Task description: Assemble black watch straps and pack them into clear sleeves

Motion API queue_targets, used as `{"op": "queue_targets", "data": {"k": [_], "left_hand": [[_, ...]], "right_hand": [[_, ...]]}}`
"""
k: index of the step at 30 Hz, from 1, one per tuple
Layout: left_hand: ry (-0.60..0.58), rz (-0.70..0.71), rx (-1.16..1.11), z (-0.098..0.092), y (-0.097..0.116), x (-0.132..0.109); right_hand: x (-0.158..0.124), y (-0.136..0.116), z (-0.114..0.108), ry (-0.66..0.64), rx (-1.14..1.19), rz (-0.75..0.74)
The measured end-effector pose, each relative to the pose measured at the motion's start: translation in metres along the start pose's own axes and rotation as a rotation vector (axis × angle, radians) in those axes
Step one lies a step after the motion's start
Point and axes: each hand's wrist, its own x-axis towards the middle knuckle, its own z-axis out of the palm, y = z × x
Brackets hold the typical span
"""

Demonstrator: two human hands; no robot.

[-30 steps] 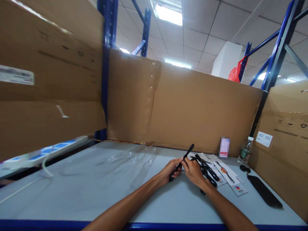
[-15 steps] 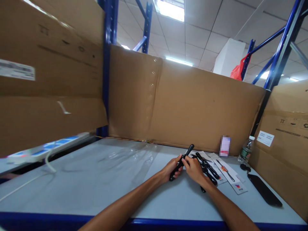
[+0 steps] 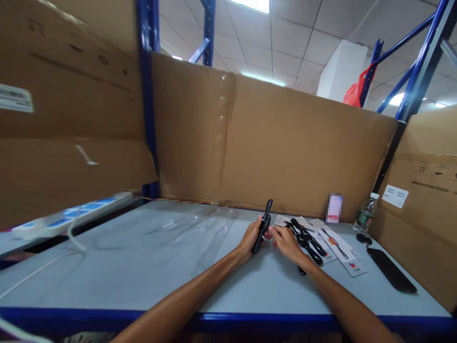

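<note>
The left hand [image 3: 251, 239] grips a long black tool [image 3: 266, 221], held tilted above the table [image 3: 143, 271], its top end jutting past the fingers. The right hand [image 3: 286, 244] is just right of it, fingertips bunched close to the tool; whether they pinch anything cannot be told. More black tools [image 3: 310, 243] lie beyond the right hand.

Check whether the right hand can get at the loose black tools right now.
Likely yes: the right hand is just beside the loose black tools, nothing visible between. It faces the held black tool in the left hand, so it may need to turn first.
</note>
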Motion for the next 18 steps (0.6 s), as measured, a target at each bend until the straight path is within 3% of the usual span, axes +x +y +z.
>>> {"op": "queue_targets", "data": {"k": [5, 18], "left_hand": [[0.008, -0.068, -0.005, 0.005, -0.004, -0.001], [0.037, 0.039, 0.003, 0.013, 0.003, -0.011]], "right_hand": [[-0.005, -0.011, 0.021, -0.186, 0.393, 0.192], [-0.013, -0.026, 0.024, -0.140, 0.839, 0.375]]}}
